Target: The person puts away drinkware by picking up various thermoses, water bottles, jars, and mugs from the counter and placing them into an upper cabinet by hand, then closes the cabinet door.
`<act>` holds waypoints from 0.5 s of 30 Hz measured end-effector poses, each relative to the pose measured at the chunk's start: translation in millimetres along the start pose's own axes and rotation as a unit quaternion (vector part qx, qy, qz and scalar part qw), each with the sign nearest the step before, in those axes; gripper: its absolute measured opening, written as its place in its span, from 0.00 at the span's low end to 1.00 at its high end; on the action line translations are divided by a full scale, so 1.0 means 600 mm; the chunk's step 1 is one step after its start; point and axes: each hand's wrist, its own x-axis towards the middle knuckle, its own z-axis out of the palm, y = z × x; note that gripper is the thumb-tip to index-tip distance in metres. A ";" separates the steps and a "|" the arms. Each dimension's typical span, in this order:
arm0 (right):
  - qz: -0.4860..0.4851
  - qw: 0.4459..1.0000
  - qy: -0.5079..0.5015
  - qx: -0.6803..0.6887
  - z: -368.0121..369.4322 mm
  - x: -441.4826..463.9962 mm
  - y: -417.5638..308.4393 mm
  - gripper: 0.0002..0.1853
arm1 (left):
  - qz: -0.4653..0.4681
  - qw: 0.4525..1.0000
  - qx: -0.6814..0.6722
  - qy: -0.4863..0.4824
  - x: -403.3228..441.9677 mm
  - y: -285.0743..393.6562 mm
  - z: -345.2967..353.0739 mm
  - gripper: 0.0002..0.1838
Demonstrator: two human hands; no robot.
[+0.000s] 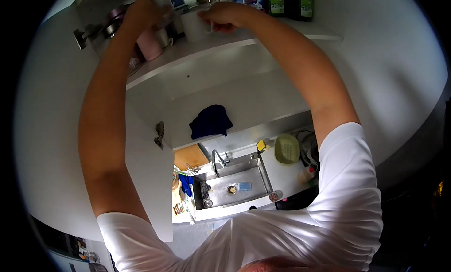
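Note:
Both my arms reach up to the upper cabinet shelf (225,41). My right hand (226,16) is closed at the handle side of a white mug (193,27), which stands on or just over the shelf. At the shelf's left part, my left hand (142,12) is closed, its fingers partly hidden and blurred, at a clear see-through item (164,10) whose kind I cannot make out. Below that hand a pink tumbler (150,45) stands close to the shelf edge. A dark container with a metal band (112,27) is beside my left wrist.
Green-labelled bottles (305,4) and a lidded jar (207,0) are on the upper shelf. A dark blue cloth (211,120) lies on the lower shelf. Further down are a sink (221,197), a faucet (216,161) and a green basket (286,149). Open cabinet doors flank me, with a hinge (159,135) at left.

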 end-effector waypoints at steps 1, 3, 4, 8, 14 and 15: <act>-0.003 1.000 -0.007 0.011 0.006 0.008 -0.004 0.27 | -0.004 1.000 0.003 0.001 -0.004 -0.005 -0.010 0.36; -0.017 1.000 -0.015 0.002 0.019 0.013 -0.017 0.26 | 0.294 0.895 0.333 -0.052 -0.017 -0.011 -0.033 0.11; -0.027 0.999 -0.020 -0.007 0.023 0.016 -0.024 0.25 | 0.290 0.894 0.336 -0.052 -0.024 -0.009 -0.037 0.11; -0.058 0.997 -0.040 0.016 0.047 0.053 -0.023 0.23 | 0.090 0.974 0.203 -0.038 -0.047 0.011 -0.035 0.09; -0.089 0.996 0.003 0.028 0.076 0.095 -0.006 0.16 | 0.013 1.000 -0.004 -0.008 -0.055 0.022 -0.046 0.35; -0.113 0.993 -0.010 -0.041 0.076 0.112 -0.003 0.14 | 0.004 1.000 -0.009 -0.022 -0.051 0.020 -0.047 0.34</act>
